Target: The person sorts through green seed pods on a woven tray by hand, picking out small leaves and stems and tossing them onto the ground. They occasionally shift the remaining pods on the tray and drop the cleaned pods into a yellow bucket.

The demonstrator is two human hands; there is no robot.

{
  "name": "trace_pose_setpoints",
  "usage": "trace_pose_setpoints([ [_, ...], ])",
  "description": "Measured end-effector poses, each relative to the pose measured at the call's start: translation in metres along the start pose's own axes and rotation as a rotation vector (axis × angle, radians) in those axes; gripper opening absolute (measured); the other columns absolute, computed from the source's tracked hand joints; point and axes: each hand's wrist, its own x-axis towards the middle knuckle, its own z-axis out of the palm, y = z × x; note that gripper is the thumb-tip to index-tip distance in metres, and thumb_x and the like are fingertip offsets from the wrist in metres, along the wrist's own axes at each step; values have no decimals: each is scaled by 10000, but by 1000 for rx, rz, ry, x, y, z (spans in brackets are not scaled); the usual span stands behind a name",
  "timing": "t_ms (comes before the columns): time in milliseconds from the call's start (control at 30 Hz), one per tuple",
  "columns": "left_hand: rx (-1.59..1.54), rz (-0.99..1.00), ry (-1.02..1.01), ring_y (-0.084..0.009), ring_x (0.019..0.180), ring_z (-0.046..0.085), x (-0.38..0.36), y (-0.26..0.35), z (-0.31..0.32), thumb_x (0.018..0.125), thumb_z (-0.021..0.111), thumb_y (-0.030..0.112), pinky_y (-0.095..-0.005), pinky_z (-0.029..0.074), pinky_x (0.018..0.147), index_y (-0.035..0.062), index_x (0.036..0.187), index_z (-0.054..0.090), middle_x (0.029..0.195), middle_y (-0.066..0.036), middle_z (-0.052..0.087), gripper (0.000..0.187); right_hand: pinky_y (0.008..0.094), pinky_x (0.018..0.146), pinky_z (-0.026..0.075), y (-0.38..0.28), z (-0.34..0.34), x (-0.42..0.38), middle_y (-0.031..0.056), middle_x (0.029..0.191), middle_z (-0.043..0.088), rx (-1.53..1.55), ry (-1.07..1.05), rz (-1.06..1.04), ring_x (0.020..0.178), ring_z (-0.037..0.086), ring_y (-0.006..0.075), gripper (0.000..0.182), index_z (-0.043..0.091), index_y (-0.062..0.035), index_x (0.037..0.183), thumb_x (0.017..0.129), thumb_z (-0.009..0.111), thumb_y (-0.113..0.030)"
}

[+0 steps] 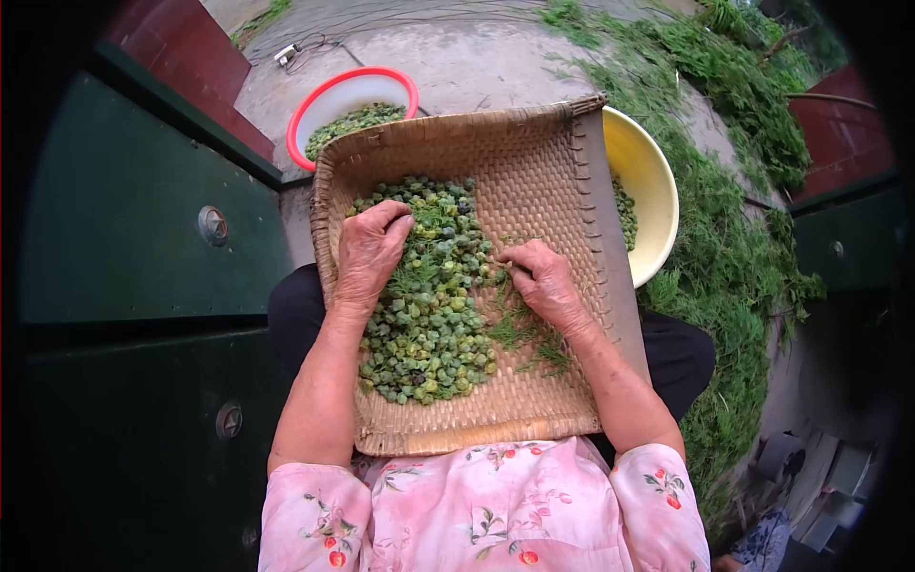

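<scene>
A woven basket tray rests across my lap, with a heap of small green seed cones along its left and middle. At the heap's upper left, my left hand is closed in a pinch; what sits between its fingertips is hidden. My right hand is also pinched, at the heap's right edge, and I cannot make out what it holds. Feathery green sprigs lie on the weave just below my right hand. More leafy bits are mixed among the cones between both hands.
Beyond the tray's left corner stands a red-rimmed white basin with green cones inside. A yellow basin, partly hidden by the tray, holds more. Cut leafy branches cover the ground at right. Dark green door panels stand close at left.
</scene>
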Motion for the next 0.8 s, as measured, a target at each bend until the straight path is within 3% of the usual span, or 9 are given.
trace_pose_setpoints([
  [133, -11, 1, 3, -276, 762, 675, 0, 1, 0, 808, 649, 127, -334, 509, 675, 27, 899, 677, 820, -146, 681, 138, 362, 730, 457, -6, 3, -3, 117, 767, 506, -147, -116, 48, 804, 549, 293, 233, 663, -66, 972, 757, 622, 16],
  [233, 8, 24, 11, -278, 753, 672, 0, 4, -1, 807, 648, 117, -336, 506, 670, 21, 891, 671, 813, -146, 677, 130, 339, 740, 456, -4, 3, -3, 99, 789, 533, -83, -61, 30, 801, 558, 258, 222, 658, -50, 976, 763, 632, 6],
  [333, -31, 25, 27, -279, 743, 666, -1, 8, -2, 806, 646, 107, -338, 502, 666, 14, 884, 664, 807, -141, 674, 122, 312, 758, 450, -10, -9, -3, 68, 834, 571, 183, -91, 213, 823, 561, 198, 201, 648, -28, 981, 780, 638, -19],
  [433, -47, 46, 82, -266, 743, 665, -1, 10, -2, 805, 647, 86, -333, 500, 672, 8, 884, 663, 811, -136, 672, 112, 280, 760, 448, -12, -22, -1, 23, 862, 603, 234, 8, 236, 812, 557, 145, 169, 648, -20, 969, 802, 637, -44],
  [500, -48, 59, 141, -244, 746, 666, 0, 6, -1, 813, 644, 74, -324, 500, 676, 8, 891, 664, 813, -135, 671, 104, 260, 696, 454, -9, -45, 5, 14, 853, 607, 156, 146, 280, 764, 554, 122, 162, 649, -30, 974, 815, 628, -48],
  [600, -70, 33, 163, -108, 720, 613, 0, 7, -4, 842, 643, 67, -265, 486, 674, -6, 932, 670, 789, -66, 670, 119, 219, 562, 445, 35, -72, 10, 12, 824, 601, 268, 451, 374, 678, 539, 78, 180, 636, -36, 1018, 841, 616, -61],
  [667, -46, 21, 147, -112, 723, 614, 0, 7, -4, 848, 637, 67, -267, 486, 676, -7, 931, 670, 784, -61, 670, 116, 231, 610, 458, 39, -92, 11, 12, 830, 582, 441, 672, 582, 648, 535, 117, 165, 634, -18, 997, 836, 595, -23],
  [700, -41, 9, 136, -113, 723, 614, 0, 9, -4, 848, 637, 68, -268, 486, 676, -9, 932, 669, 783, -61, 670, 118, 261, 637, 495, 51, -101, 6, 45, 902, 578, 573, 667, 623, 714, 546, 136, 264, 565, 5, 1131, 874, 588, -52],
  [800, -34, 3, 123, -106, 723, 611, 0, 6, -2, 847, 637, 68, -265, 485, 675, -13, 934, 667, 780, -61, 669, 122, 322, 677, 531, 76, -108, -2, 71, 1009, 548, 1111, 820, 599, 780, 546, 159, 382, 460, 27, 1248, 905, 582, -87],
])
